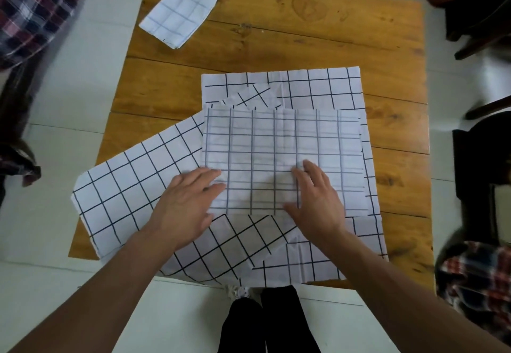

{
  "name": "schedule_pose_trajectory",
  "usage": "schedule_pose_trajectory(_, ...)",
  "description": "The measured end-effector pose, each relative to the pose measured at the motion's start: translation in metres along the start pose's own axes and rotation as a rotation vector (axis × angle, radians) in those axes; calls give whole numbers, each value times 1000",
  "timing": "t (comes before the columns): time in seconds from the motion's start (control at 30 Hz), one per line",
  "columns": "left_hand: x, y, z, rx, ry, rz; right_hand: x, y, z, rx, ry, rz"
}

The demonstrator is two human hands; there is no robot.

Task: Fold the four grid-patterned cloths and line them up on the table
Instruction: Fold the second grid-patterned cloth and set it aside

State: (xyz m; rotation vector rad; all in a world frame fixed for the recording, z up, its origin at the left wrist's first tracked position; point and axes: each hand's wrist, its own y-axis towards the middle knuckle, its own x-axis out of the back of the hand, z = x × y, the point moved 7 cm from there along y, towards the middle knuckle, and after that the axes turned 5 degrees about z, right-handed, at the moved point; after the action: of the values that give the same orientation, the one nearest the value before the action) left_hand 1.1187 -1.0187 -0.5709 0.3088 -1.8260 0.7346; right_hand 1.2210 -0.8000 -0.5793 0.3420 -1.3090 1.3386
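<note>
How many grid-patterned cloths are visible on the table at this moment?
4, as far as the overlaps show: a small folded cloth at the far-left corner; a half-folded cloth under both hands; an angled cloth spread left; a flat cloth beneath, right.

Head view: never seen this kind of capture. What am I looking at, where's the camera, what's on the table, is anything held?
There is no machine here: a person works with two bare hands. The single wide-angle camera sits on their head and looks down, so the arms enter from the bottom edge.

On the wooden table lie white grid-patterned cloths. One small folded cloth sits apart at the far left corner. Near the person, a half-folded cloth lies on top of two spread cloths, which overlap.

Nothing is gripped. The left hand and right hand both rest flat on the half-folded cloth, fingers straight, pressing it down.
</note>
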Motion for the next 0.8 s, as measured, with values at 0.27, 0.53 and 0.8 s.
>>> schedule_pose_trajectory(0.27,3,4,-7,-15,63,39,4,1,1,-21,17,-23)
schedule_pose_trajectory(0.53,10,-1,-10,-34,20,-165,5,2,3,-11,4,-15)
schedule_pose_trajectory(0.8,50,-4,-29,-163,-61,-363,23,-8,25,124,96,-28)
